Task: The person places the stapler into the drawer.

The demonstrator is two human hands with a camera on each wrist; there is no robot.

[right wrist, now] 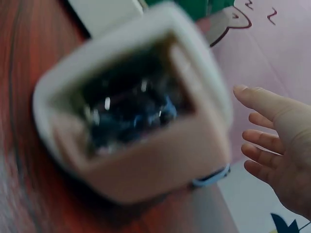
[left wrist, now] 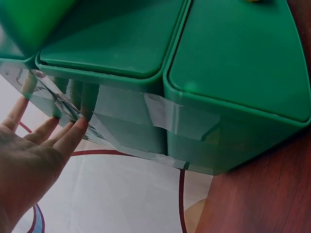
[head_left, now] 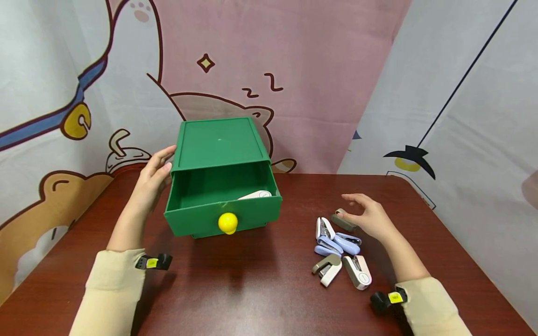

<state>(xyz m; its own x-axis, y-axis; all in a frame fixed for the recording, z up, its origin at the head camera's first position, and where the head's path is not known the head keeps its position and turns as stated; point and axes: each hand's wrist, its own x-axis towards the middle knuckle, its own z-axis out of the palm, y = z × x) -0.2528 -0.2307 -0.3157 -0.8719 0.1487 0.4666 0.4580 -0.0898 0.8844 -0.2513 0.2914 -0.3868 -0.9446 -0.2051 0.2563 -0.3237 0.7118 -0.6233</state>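
A green drawer box (head_left: 220,144) stands on the table, its drawer (head_left: 189,224) pulled out by a yellow knob (head_left: 228,223). A white stapler (head_left: 256,195) lies inside the drawer. My left hand (head_left: 153,179) touches the box's left side, fingertips on the taped wall (left wrist: 126,116) in the left wrist view. My right hand (head_left: 370,217), fingers loosely bent and holding nothing, is close over an olive-grey stapler (head_left: 343,221). Nearer me lie several small staplers: a white one (head_left: 324,227), blue ones (head_left: 348,243), an olive-and-white one (head_left: 328,269) and a pinkish-white one (head_left: 357,272).
The reddish-brown table (head_left: 244,298) reaches back to a printed curtain (head_left: 311,84). A blurred pale stapler (right wrist: 155,170) fills much of the right wrist view, close to the camera. Each wrist wears a small black camera, the left camera (head_left: 161,262) and the right camera (head_left: 381,302).
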